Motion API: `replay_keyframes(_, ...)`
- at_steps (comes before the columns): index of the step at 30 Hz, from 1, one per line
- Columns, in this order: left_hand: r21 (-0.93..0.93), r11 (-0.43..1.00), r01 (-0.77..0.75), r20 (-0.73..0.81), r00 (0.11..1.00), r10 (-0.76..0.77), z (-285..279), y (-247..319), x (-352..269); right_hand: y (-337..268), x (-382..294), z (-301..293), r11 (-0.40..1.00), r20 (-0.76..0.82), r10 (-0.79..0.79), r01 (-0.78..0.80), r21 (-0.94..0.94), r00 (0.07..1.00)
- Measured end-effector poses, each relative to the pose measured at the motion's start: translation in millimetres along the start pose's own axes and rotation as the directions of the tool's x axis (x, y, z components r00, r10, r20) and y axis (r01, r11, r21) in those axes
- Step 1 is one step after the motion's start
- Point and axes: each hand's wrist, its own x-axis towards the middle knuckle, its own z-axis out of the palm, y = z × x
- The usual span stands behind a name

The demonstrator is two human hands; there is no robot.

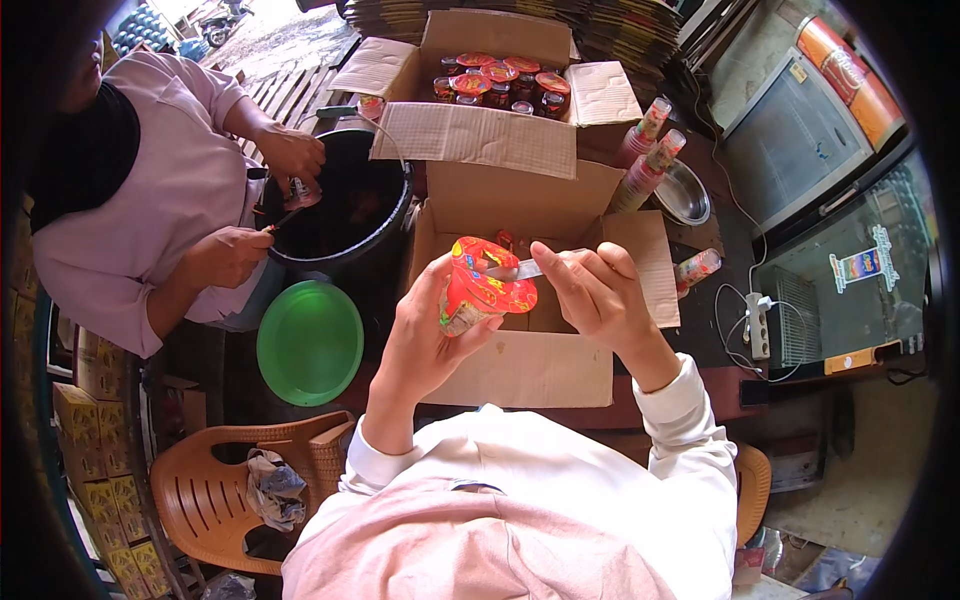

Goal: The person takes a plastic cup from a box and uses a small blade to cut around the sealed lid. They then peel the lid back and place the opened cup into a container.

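Note:
My left hand (424, 322) grips a printed plastic cup (466, 315) with a red foil lid (491, 277), tilted towards me. In my right hand (596, 292) is a thin light-coloured blade or strip (525, 270), its far end at a gap in the lid. Both hands are above an open cardboard box (517, 367) with a small red item (505, 240) inside. Whether the blade has passed below the lid, I cannot tell.
A second cardboard box (472, 139) holds several lidded cups. Cup stacks (637, 180) and a metal bowl (684, 193) stand right; a green basin (310, 343) lies left. A co-worker (172, 180) holds a cup and tool over a black bucket (337, 202). A power strip (757, 326) has cables.

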Motion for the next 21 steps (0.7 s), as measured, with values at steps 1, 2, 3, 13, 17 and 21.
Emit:
replay_keyframes(1, -0.011, 1.0, 0.007, -0.007, 1.0, -0.007, 0.3, -0.7, 0.0, -0.3, 0.5, 2.0, 1.0, -0.01, 0.006, -0.006, 0.017, 1.0)
replay_keyframes(2, -0.019, 1.0, 0.008, -0.004, 1.0, -0.008, 0.2, -0.2, 0.7, -0.3, 0.4, 3.9, 0.999, -0.02, 0.013, -0.012, 0.034, 1.0)
replay_keyframes(3, -0.027, 1.0, 0.009, 0.001, 1.0, -0.009, 0.1, 0.7, 1.8, 0.2, -1.1, 6.2, 0.999, -0.015, 0.022, -0.021, 0.043, 1.0)
replay_keyframes(13, -0.162, 0.982, 0.095, 0.037, 0.995, -0.09, 4.7, -3.0, 1.9, -3.0, -4.5, 9.2, 0.988, 0.045, 0.061, -0.066, 0.138, 0.997)
replay_keyframes(17, -0.106, 0.991, 0.087, 0.02, 0.996, -0.085, 6.4, 1.0, 2.7, -0.5, -7.7, 7.2, 0.987, 0.077, 0.067, -0.077, 0.138, 0.995)
replay_keyframes(21, -0.119, 0.99, 0.082, 0.005, 0.997, -0.082, 6.9, 1.1, 3.8, 1.3, -7.4, 6.2, 0.988, 0.052, 0.088, -0.094, 0.125, 0.995)
